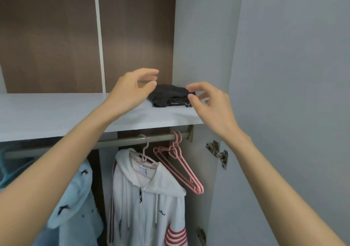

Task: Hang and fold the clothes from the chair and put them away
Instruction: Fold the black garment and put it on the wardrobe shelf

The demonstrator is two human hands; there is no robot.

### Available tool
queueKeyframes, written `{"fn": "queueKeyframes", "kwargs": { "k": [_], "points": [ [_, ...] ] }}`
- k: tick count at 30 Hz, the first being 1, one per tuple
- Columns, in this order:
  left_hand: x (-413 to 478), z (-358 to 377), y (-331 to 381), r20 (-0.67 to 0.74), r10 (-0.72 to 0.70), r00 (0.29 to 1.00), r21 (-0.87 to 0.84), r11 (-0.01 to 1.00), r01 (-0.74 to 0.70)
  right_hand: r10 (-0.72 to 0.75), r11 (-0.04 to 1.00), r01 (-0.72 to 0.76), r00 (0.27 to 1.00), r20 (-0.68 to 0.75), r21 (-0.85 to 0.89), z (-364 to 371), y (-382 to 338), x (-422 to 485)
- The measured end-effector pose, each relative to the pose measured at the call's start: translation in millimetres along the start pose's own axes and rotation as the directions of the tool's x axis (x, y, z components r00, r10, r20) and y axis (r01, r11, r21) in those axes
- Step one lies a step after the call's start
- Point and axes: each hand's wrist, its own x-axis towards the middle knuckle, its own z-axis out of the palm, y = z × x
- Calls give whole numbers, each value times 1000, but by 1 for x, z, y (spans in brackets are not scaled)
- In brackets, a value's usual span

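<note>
A small folded dark garment (169,96) lies on the white upper shelf (56,113) of the wardrobe, near its right end. My left hand (132,90) hovers just left of the garment, fingers curled and apart, holding nothing. On the garment's right side is my right hand (212,109), also empty with spread fingers, its fingertips close to the fabric but not gripping it. Below the shelf, a white hooded jacket (147,198) with red stripes hangs on a pink hanger from the metal rail (121,141).
Several empty pink hangers (181,162) hang at the rail's right end. A light blue garment (73,198) hangs at the left. The open wardrobe door (284,94) with its hinges (217,153) stands at the right. Brown back panels rise behind the shelf.
</note>
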Motion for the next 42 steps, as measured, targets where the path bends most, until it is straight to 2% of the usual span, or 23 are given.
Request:
{"fn": "queueKeyframes", "kwargs": {
  "k": [8,13,23,31,37,42],
  "points": [
    [-75,11,36,27,-90,996,-112,989,93,102,981,-109,994,49,163,-39,-20,-73],
    [-116,19,48,66,-109,992,-146,982,118,168,974,-179,982,84,142,-57,-31,-117],
    [-218,29,73,173,-159,972,-319,924,209,341,932,-347,937,71,106,-81,-69,-232],
    [-302,63,109,397,-185,899,-402,845,352,495,869,-495,867,51,-10,-133,-107,-343],
    [-358,117,165,539,-53,841,-453,823,342,608,783,-615,789,-92,-94,-207,-118,-434],
    [-404,172,228,674,48,738,-439,829,347,694,674,-720,694,-192,-163,-279,-122,-521]
  ]
}}
